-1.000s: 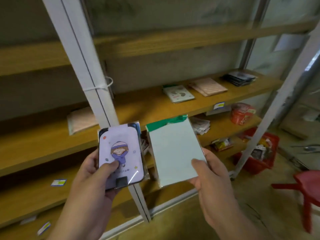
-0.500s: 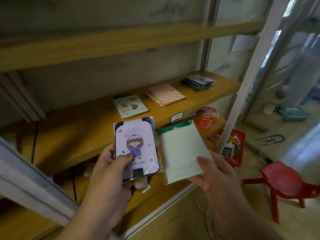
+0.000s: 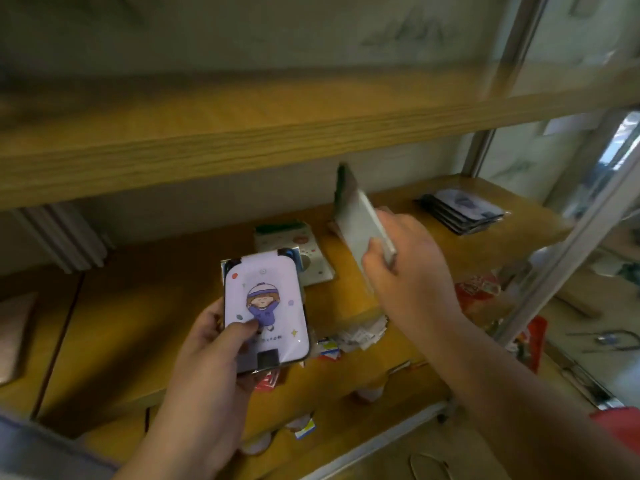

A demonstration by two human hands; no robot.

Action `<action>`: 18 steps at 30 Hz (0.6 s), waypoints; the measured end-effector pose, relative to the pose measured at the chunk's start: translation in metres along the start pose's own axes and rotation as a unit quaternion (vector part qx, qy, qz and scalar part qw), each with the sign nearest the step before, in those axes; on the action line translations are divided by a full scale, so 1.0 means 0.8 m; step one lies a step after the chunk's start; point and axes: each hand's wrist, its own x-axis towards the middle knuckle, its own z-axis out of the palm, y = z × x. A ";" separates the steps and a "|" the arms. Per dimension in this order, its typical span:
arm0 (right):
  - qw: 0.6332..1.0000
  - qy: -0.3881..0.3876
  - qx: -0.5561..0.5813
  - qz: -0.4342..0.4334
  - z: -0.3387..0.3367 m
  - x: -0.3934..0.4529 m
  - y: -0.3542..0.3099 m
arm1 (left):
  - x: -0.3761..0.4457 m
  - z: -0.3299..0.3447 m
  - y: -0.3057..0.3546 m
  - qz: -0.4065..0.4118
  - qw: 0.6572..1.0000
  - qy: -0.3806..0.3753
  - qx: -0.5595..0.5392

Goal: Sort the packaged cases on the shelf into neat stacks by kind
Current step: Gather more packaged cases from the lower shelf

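My left hand [image 3: 211, 355] grips a lilac packaged case [image 3: 265, 304] printed with a cartoon child, held face up in front of the wooden middle shelf [image 3: 138, 327]. My right hand [image 3: 408, 271] holds a pale green packaged case with a green top [image 3: 360, 220], tilted edge-on and raised over the shelf. Right behind it lies a white case stack with a green header [image 3: 294, 251]. A dark case stack [image 3: 460, 209] rests at the shelf's far right. The pink stack is hidden behind my right hand.
An upper wooden shelf [image 3: 277, 133] hangs low overhead. White metal uprights [image 3: 568, 251] stand at right. A pink packet [image 3: 14, 327] lies at the far left. Small packets and labels [image 3: 349, 337] clutter the lower shelf. Red items sit on the floor at right.
My right hand has lifted the green-topped case up and forward over the shelf, turning it edge-on. My view has moved closer and rightward. The left hand keeps the lilac case steady.
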 end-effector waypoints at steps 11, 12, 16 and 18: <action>0.900 -0.217 -0.324 -0.194 0.138 0.050 -0.028 | -0.001 -0.016 0.008 0.073 0.992 0.091 -0.047; 0.902 -0.222 -0.319 -0.189 0.141 0.048 -0.028 | -0.003 -0.016 0.008 0.077 0.990 0.103 -0.050; 0.906 -0.263 -0.274 -0.188 0.148 0.049 -0.027 | -0.008 -0.010 0.003 0.087 0.985 0.134 -0.061; 0.907 -0.291 -0.234 -0.195 0.149 0.049 -0.021 | -0.010 -0.004 -0.001 0.089 0.983 0.148 -0.066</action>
